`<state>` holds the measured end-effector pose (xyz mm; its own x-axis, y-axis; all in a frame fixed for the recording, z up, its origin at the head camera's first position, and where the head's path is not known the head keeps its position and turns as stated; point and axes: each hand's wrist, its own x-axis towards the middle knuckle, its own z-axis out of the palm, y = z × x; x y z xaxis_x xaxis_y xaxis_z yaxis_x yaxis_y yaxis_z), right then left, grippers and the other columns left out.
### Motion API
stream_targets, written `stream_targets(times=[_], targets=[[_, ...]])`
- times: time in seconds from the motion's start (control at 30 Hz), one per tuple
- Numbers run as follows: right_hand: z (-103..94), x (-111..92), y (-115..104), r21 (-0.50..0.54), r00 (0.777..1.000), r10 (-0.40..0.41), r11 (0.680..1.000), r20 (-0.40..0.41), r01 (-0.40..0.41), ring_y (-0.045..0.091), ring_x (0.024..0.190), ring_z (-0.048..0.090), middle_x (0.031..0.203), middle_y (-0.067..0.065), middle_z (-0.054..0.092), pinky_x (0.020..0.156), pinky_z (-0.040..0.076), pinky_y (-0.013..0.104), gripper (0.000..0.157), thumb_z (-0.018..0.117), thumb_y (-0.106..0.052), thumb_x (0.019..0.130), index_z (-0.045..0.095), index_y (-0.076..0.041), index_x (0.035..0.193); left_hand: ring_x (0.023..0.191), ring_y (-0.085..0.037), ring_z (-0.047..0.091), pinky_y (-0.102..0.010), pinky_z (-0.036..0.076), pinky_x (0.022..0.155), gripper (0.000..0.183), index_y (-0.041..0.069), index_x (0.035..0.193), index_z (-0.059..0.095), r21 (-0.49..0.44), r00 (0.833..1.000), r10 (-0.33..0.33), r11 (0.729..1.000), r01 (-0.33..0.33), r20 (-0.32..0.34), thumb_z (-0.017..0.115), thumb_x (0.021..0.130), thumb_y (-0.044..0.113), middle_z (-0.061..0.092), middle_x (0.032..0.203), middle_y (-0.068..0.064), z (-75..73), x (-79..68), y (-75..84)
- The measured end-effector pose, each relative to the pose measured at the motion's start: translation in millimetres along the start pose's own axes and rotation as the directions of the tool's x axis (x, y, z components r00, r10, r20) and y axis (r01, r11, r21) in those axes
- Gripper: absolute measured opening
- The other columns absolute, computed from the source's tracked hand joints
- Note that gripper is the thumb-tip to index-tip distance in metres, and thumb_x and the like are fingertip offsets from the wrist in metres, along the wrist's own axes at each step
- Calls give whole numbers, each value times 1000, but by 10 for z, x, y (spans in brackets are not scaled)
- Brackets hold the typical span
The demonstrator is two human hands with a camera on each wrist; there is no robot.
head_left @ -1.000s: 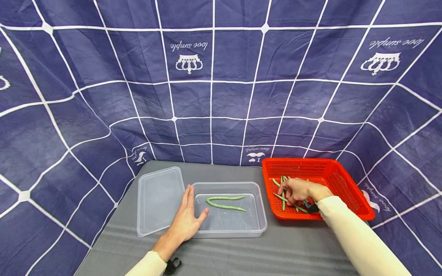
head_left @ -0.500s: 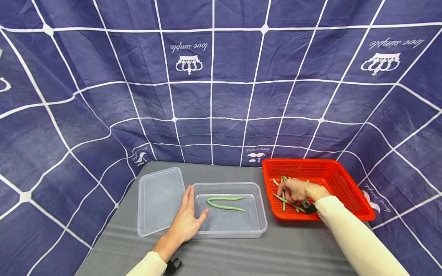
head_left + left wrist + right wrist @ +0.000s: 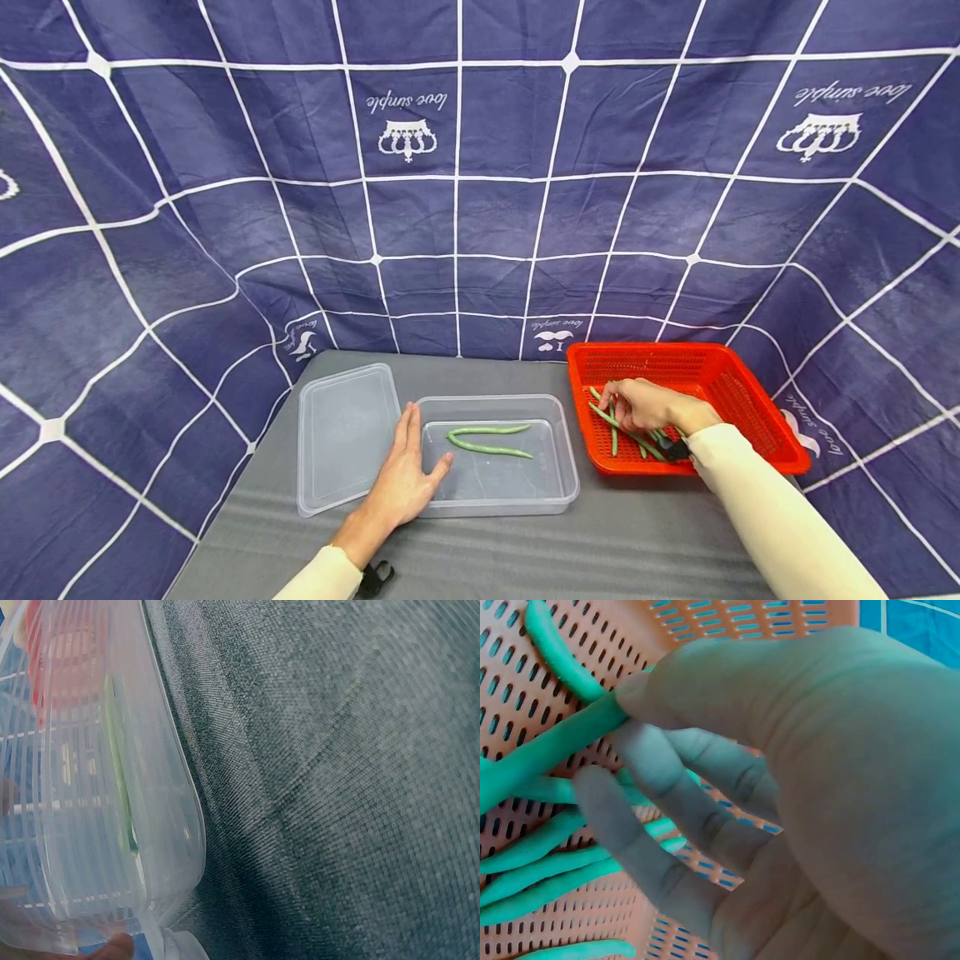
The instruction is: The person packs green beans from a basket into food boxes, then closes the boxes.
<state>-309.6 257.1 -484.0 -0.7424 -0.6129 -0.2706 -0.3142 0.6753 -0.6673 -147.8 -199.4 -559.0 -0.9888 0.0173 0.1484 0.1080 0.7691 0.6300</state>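
My right hand [image 3: 647, 406] is over the left part of the red basket [image 3: 757, 417]. In the right wrist view its thumb and a finger pinch the end of a green bean [image 3: 551, 754]. Other green beans [image 3: 544, 866] lie on the basket floor below. My left hand [image 3: 408, 479] lies against the left side of the clear plastic container [image 3: 498, 508], fingers straight along the rim and thumb over it. Inside the container rest two green beans [image 3: 491, 450], meeting at their left ends. The left wrist view shows beans [image 3: 118, 761] through the container's wall.
A translucent lid [image 3: 348, 442] lies flat to the left of the container. Both containers stand on a grey cloth-covered table [image 3: 525, 554]. A blue curtain [image 3: 495, 217] with white lines hangs behind and at both sides.
The right hand has risen slightly in the basket, and the pinched bean has shifted upward with it. The left hand stays in place at the container.
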Motion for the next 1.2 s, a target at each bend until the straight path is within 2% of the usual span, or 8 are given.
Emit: stream_targets(times=[0.07, 0.1, 0.37, 0.6, 0.87, 1.2], targets=[[-6, -3, -20, 10, 1000, -26, 1000, -10, 26, 4, 63, 46, 77, -2, 59, 60, 36, 16, 47, 56, 26, 80, 71, 3, 118, 176, -50, 36, -64, 42, 138, 108, -6, 184, 13, 3, 1000, 1, 1000, -1, 2, 76, 111, 43, 14, 194, -27, 3, 10, -4], [-10, -7, -32, -45, 998, -61, 997, -22, 60, 3, 63, 48, 77, -2, 60, 60, 38, 15, 50, 56, 26, 77, 71, 1, 118, 175, -50, 36, -64, 42, 138, 108, -6, 184, 13, 5, 1000, 2, 1000, -2, 2, 76, 112, 43, 14, 194, -27, 3, 15, -5], [-53, -43, -121, -195, 978, -191, 966, -90, 170, 2, 70, 60, 87, -1, 70, 65, 52, 19, 51, 64, 21, 77, 71, -6, 121, 176, -50, 34, -65, 43, 137, 109, -5, 185, 11, 2, 1000, -8, 1000, 8, 15, 76, 112, 44, 12, 194, -28, 4, 26, -9], [-45, -85, -180, -207, 963, -230, 958, -136, 200, 20, 74, 69, 91, 2, 72, 73, 56, 20, 50, 67, 17, 79, 70, -4, 125, 176, -50, 34, -64, 43, 137, 108, -4, 185, 11, 6, 1000, -4, 1000, 3, 12, 76, 112, 44, 12, 194, -27, 14, 14, -14], [-4, -139, -263, -243, 945, -249, 950, -214, 195, 5, 79, 63, 92, 1, 73, 74, 55, 23, 47, 74, 15, 82, 73, -5, 124, 175, -51, 35, -65, 44, 136, 109, -4, 185, 10, 0, 1000, 0, 1000, 0, 23, 74, 113, 46, 10, 195, -27, 1, 0, -15], [29, -183, -361, -281, 925, -300, 931, -234, 231, 7, 88, 71, 96, -1, 77, 84, 64, 35, 50, 76, 16, 83, 75, -7, 127, 176, -51, 35, -65, 43, 137, 109, -5, 185, 11, -2, 1000, -4, 1000, 4, 16, 76, 112, 44, 11, 195, -27, 10, 2, -4]])
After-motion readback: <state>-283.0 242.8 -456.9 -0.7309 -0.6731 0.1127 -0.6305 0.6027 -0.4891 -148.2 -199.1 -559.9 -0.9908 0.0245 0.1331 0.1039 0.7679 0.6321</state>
